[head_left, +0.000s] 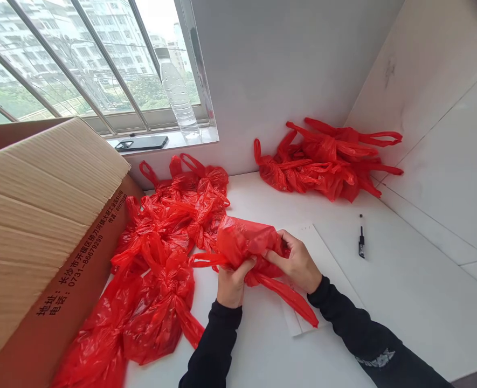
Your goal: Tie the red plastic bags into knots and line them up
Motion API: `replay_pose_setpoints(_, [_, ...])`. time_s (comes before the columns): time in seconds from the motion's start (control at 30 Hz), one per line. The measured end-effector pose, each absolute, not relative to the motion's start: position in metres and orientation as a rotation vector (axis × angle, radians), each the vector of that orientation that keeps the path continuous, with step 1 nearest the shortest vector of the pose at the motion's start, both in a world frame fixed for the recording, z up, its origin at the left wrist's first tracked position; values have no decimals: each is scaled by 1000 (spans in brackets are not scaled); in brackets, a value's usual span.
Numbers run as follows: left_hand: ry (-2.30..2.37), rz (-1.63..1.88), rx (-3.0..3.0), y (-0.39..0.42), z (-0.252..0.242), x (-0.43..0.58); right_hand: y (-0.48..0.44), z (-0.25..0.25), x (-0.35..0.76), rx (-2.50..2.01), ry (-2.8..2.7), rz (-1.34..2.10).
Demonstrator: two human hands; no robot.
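Observation:
Between both my hands is a red plastic bag, bunched up, its handles trailing left and down to the right. My left hand grips it from below with the thumb on top. On its right side my right hand pinches the plastic between thumb and fingers. Whatever lies inside the bag is hidden. Close by on the left, several knotted red bags lie heaped on the white table. A white sheet or pad is partly under my right forearm.
A large cardboard box with a raised flap stands at the left. More red bags are piled against the back wall. A black pen lies at the right. The windowsill holds a water bottle and a phone.

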State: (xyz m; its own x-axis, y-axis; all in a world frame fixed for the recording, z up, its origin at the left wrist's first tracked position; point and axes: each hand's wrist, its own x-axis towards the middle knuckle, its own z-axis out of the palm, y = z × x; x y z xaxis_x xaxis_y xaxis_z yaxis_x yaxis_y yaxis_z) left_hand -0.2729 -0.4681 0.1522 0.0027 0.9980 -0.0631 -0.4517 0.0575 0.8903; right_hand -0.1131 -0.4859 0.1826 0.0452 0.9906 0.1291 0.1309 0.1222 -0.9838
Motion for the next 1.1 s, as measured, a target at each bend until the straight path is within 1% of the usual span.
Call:
replay_pose_setpoints(0.27, [787, 1313, 611, -470, 163, -275, -486, 186, -112, -1071, -1187, 1216])
replay_pose_setpoints(0.57, [816, 1338, 657, -469, 159, -273, -486, 181, -113, -1099, -1237, 1159])
replay_pose_setpoints(0.77, [816, 1332, 689, -469, 158, -274, -486, 184, -115, -1060, -1320, 1233])
replay_pose_setpoints(1.1, [724, 1312, 521, -469, 155, -277, -486, 187, -111, -977, -1204, 1307])
